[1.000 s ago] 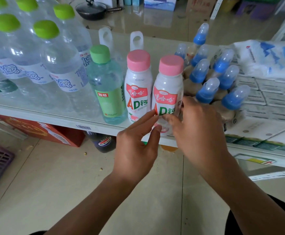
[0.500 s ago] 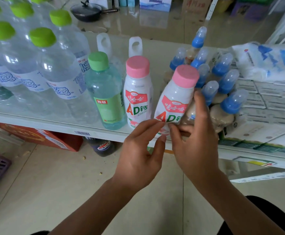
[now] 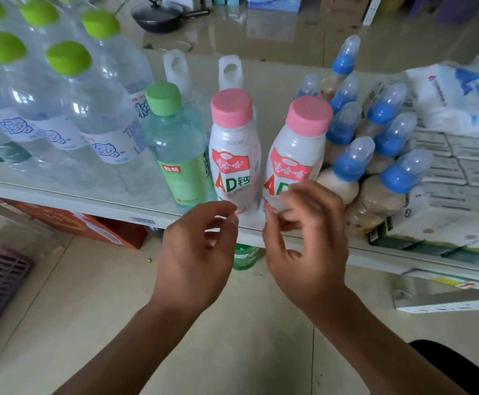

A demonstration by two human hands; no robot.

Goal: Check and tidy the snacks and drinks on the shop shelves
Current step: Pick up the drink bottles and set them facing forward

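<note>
Scanning along the shelf (image 3: 61, 201) from the left: lime-capped water bottles (image 3: 101, 129) with blue lettering I can't read, then a green-capped bottle (image 3: 180, 155) whose little red tag is too small for me, then the two pink-capped milk drinks. The left pink-capped bottle (image 3: 234, 155) stands upright near the front edge and reads 娃哈哈 over AD钙; my left hand (image 3: 198, 252) hangs just in front of it, fingers loosely curled, holding nothing. The right pink-capped bottle (image 3: 295, 155) has the same label, half hidden, and it's tilted, cap leaning toward the blue-capped bottles (image 3: 352, 163) beside it. My right hand (image 3: 306, 246) is at its base with fingers curled, but it's blurred, so I honestly can't tell if it's gripping or just brushing it. Worry from here: that bottle sits close to the lip, so a clumsy nudge at the base could tip it off the shelf or into the blue-capped cluster, which looks loosely piled
</note>
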